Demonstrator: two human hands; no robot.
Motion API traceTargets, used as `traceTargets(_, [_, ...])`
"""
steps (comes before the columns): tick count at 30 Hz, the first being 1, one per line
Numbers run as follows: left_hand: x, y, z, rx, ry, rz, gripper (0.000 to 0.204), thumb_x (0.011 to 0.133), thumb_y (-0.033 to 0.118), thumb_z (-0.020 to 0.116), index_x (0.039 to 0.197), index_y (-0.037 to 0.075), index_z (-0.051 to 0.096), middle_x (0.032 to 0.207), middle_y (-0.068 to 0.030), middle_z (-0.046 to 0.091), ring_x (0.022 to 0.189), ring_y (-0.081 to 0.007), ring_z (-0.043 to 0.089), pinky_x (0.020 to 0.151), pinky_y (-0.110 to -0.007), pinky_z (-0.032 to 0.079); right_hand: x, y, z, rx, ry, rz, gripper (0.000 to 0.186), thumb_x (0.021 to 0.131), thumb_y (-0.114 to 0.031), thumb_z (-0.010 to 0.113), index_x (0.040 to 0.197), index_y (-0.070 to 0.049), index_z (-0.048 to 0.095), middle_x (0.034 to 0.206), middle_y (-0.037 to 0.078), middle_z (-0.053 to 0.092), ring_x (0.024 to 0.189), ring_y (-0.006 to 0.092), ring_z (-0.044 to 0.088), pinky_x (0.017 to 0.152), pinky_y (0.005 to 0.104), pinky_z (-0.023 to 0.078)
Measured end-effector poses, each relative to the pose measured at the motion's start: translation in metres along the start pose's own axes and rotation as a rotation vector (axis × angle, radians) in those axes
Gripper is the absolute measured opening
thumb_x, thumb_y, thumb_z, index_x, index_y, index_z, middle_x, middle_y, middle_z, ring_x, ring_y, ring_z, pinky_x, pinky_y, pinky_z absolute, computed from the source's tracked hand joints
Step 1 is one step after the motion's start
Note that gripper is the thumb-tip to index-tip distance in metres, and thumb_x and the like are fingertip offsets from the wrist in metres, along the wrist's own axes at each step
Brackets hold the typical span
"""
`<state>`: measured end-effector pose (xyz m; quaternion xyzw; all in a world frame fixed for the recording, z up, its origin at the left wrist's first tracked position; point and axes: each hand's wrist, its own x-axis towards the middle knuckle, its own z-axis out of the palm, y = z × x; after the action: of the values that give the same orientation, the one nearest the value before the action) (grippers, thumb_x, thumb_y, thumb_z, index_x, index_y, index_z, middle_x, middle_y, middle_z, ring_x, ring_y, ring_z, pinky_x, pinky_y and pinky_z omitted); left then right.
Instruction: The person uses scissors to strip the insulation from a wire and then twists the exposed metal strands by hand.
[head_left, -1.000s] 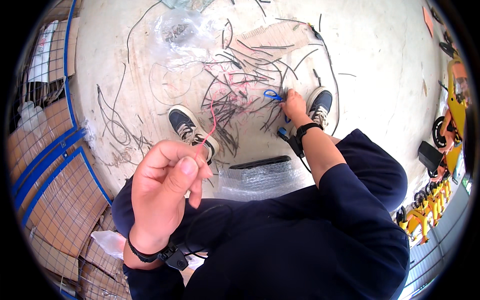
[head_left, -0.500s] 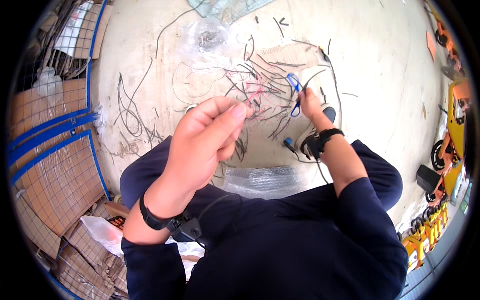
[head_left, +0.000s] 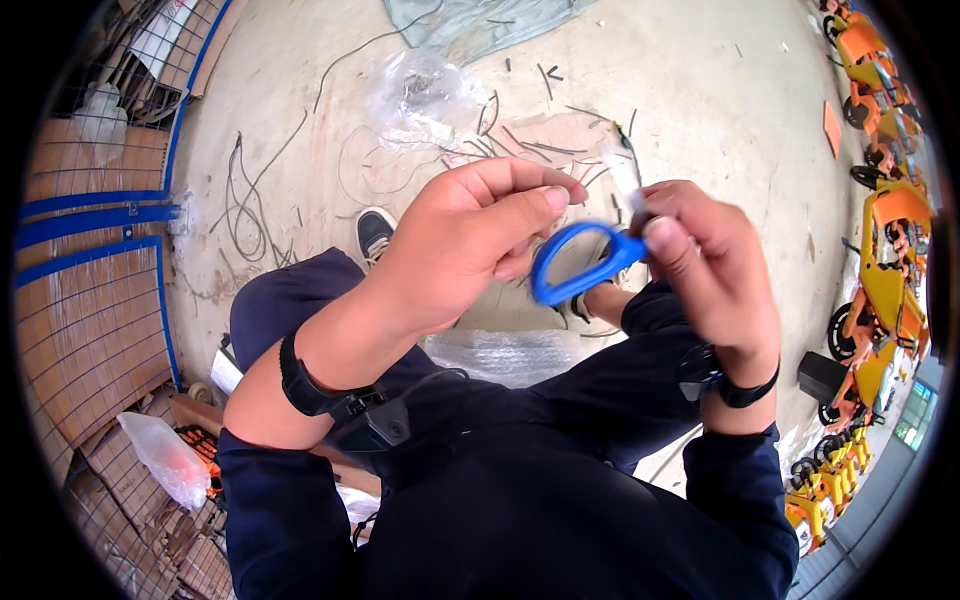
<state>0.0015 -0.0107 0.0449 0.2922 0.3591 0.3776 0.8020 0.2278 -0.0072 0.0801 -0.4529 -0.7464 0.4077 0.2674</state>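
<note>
While the left grip pinches together, the right grip clamps scissors, loop leftward.

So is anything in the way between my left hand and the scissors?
Nothing visible stands between them. Your right hand holds the scissors, with the blue handle loop toward your left hand. Whether they touch is unclear.
</note>
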Motion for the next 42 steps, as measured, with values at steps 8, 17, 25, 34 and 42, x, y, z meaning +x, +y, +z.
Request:
traceTargets(8, [-0.005, -0.004, 0.001, -0.021, -0.060, -0.101, 0.025, 0.093, 0.006, 0.051, 0.113, -0.005, 0.061, 0.084, -0.0062, 0.063, 0.061, -0.0059, 0.052, 0.053, -0.018, 0.040, 0.004, 0.010, 0.022, -0.303, 0.012, -0.322, 0.012, 0.083, -0.010, 0.067, 0.075, -0.005, 0.060, 0.053, 0.006, 0.049, 0.051, 0.0269, 0.051, 0.064, 0.0353, 0.042])
traceTargets(17, [-0.004, -0.004, 0.006, -0.014, -0.092, -0.137, 0.030, 0.093, 0.005, 0.046, 0.118, -0.008, 0.057, 0.090, -0.0113, 0.065, 0.060, -0.0057, 0.050, 0.051, -0.019, 0.039, 0.000, 0.011, 0.019, -0.314, 0.022, -0.358, 0.011, 0.081, -0.011, 0.068, 0.078, -0.006, 0.060, 0.053, 0.005, 0.049, 0.050, 0.0254, 0.052, 0.067, 0.0357, 0.043])
traceTargets(25, [-0.009, -0.005, 0.007, -0.026, -0.115, -0.114, 0.032, 0.094, 0.004, 0.045, 0.121, -0.008, 0.057, 0.088, -0.0094, 0.064, 0.065, -0.0062, 0.050, 0.055, -0.019, 0.040, -0.002, 0.007, 0.019, -0.325, 0.025, -0.362, 0.011, 0.081, -0.012, 0.069, 0.080, -0.005, 0.062, 0.053, 0.005, 0.049, 0.050, 0.0253, 0.052, 0.067, 0.0361, 0.043])
traceTargets(34, [-0.011, -0.003, 0.013, 0.020, -0.059, -0.123, 0.032, 0.093, 0.005, 0.046, 0.120, -0.007, 0.059, 0.079, -0.0028, 0.063, 0.056, -0.0021, 0.045, 0.051, -0.017, 0.037, -0.004, 0.008, 0.019, -0.370, 0.033, -0.347, 0.012, 0.080, -0.013, 0.071, 0.076, -0.005, 0.062, 0.052, 0.005, 0.048, 0.049, 0.0243, 0.050, 0.065, 0.0348, 0.043])
traceTargets(42, [-0.012, -0.002, 0.017, 0.093, -0.052, -0.101, 0.031, 0.094, 0.006, 0.047, 0.118, -0.006, 0.061, 0.071, 0.0002, 0.060, 0.053, 0.0002, 0.044, 0.048, -0.015, 0.035, -0.003, 0.006, 0.017, -0.370, 0.071, -0.352, 0.017, 0.078, -0.014, 0.073, 0.069, -0.007, 0.060, 0.052, 0.004, 0.048, 0.049, 0.0237, 0.049, 0.062, 0.0333, 0.041])
